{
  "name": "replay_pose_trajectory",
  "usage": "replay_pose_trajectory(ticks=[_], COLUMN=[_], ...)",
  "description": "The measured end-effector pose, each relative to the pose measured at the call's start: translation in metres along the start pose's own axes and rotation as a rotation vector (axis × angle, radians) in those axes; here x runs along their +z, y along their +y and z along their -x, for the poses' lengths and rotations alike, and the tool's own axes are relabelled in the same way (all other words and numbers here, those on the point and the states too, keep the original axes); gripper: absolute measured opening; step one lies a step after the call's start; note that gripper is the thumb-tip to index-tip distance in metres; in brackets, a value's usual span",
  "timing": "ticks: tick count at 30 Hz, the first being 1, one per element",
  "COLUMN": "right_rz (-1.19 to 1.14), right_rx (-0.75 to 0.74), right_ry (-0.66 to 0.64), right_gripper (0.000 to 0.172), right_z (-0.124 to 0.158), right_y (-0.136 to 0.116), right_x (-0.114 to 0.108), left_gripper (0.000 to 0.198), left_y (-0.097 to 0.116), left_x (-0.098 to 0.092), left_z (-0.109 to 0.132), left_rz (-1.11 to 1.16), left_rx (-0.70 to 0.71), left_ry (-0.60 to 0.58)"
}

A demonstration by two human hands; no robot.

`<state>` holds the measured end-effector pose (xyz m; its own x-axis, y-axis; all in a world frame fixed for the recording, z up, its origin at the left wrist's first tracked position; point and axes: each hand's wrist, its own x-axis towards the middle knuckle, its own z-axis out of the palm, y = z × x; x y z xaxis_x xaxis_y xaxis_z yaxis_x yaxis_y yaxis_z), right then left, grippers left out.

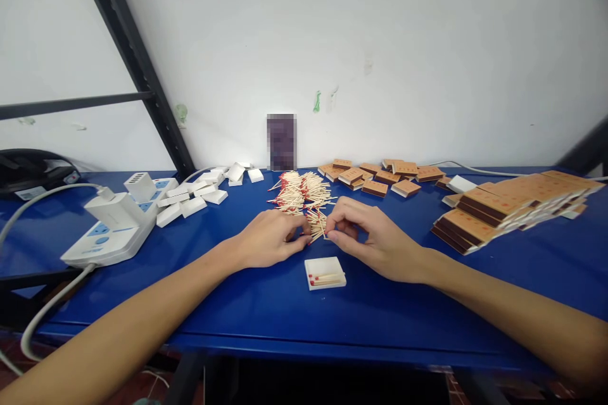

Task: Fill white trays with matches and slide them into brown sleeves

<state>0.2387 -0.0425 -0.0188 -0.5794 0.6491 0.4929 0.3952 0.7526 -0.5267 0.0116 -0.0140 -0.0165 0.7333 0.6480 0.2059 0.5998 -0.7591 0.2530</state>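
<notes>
Matchsticks (304, 197) are lying heaped at frame centre on the blue counter (228, 310); left hand (268, 240) and right hand (375, 239) are both pinching a few just beyond the white tray (325, 273). Loosely pinched, sticks may be slipping and scattering.

On my monitor I see the person only as two bare arms. The left forearm (142, 323) and the right forearm (513, 310) are slim and uncovered along all their visible length. The left hand (268, 240) and the right hand (375, 237) are bare also, with long thin fingers (nails are too small to judge)
</notes>
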Motion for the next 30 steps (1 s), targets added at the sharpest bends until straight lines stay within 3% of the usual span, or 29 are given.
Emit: replay_pose_trajectory(ticks=[7,13,17,23,30], right_rz=[0.070,0.357,0.577,0.519,0.449], right_rx=[-0.068,-0.002,0.071,0.067,0.067], right_ry=[-0.242,-0.156,-0.232,-0.391,-0.333], right_gripper=[0.010,0.008,0.007,0.022,0.016], right_z=[0.007,0.005,0.005,0.007,0.003], right_y=[-0.012,0.000,0.012,0.015,0.010], right_x=[0.008,0.001,-0.009,-0.013,-0.007], left_gripper=[0.016,0.017,0.015,0.007,0.004], left_y=[0.005,0.007,0.009,0.012,0.015], left_x=[0.002,-0.001,-0.007,-0.021,-0.038], left_z=[-0.002,-0.002,-0.002,0.002,0.011], left_rz=[-0.027,-0.070,-0.038,0.003,-0.123], left_rx=[0.023,-0.066,-0.106,-0.108,-0.122], left_ry=[-0.045,-0.081,-0.146,-0.283,-0.388])
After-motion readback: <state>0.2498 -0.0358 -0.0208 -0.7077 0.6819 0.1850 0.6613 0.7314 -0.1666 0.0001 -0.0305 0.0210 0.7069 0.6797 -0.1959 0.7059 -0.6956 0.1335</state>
